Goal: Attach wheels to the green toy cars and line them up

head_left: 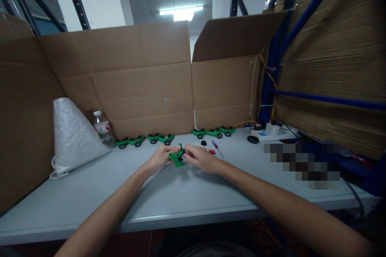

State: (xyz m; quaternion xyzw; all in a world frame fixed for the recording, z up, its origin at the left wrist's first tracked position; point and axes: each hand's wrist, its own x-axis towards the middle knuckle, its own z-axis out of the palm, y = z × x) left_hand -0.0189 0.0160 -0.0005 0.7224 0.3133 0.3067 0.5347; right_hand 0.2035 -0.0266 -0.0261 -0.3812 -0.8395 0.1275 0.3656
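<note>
A green toy part with black pieces is held up over the table's middle. My left hand is closed on its left side. My right hand has its fingers closed at the part's right side, against a dark piece. Just behind my right hand lie a screwdriver with a red handle, another with a purple handle and a small black round piece.
Green toy cars stand along the cardboard wall, more right of centre. A white bag and water bottle are at left. A power strip and black disc sit at right on the table.
</note>
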